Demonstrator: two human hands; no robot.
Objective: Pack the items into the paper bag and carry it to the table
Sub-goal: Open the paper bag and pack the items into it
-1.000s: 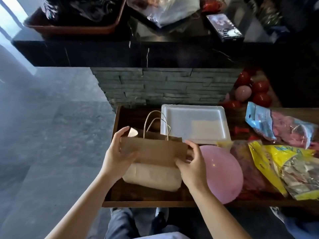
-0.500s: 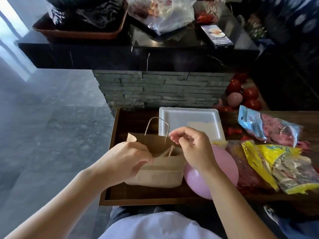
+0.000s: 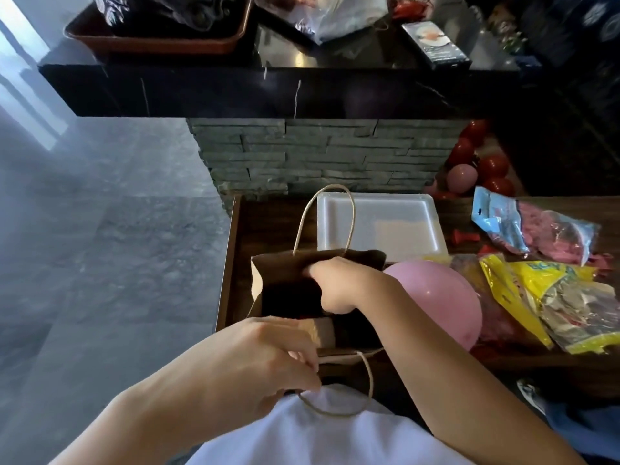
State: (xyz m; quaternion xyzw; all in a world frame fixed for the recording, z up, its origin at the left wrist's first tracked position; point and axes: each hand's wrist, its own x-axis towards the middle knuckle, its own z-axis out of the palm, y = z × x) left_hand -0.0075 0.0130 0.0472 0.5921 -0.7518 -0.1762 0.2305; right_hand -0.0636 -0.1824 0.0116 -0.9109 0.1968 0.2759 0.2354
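Right hand: the right hand (image 3: 339,285) reaches into the mouth of the brown paper bag with twisted cord handles (image 3: 285,290). The fingers are curled against the far wall. Whether they grip an item or only push the wall outward cannot be told; the interior is dark.
Left hand: the left hand (image 3: 268,360) is closed in a pinch on the near rim of the bag, close to the base of the near handle loop (image 3: 355,394), which hangs toward the person's white shirt.
Purpose of hold: judged, the two hands pull the walls apart so the mouth stands open for loading.
Bag position: upright at the left end of the dark wooden tray-like surface (image 3: 235,263). The far handle (image 3: 330,216) stands up in front of the white foam tray.
Nearest items: an inflated pink balloon (image 3: 436,297) lies just beside the bag's right wall, touching the right forearm. The white foam tray (image 3: 379,226) lies flat behind the bag.
Further items: a yellow plastic packet (image 3: 543,297) and a blue-and-clear packet of pink balloons (image 3: 533,223) lie to the right, well apart from the bag.
Surroundings: a stacked grey stone base carries a black counter (image 3: 235,92) beyond the tray.
Task status: judged early; the items on view remain outside the bag.
Next requirement: judged, keep the mouth open while one hand fetches an item.
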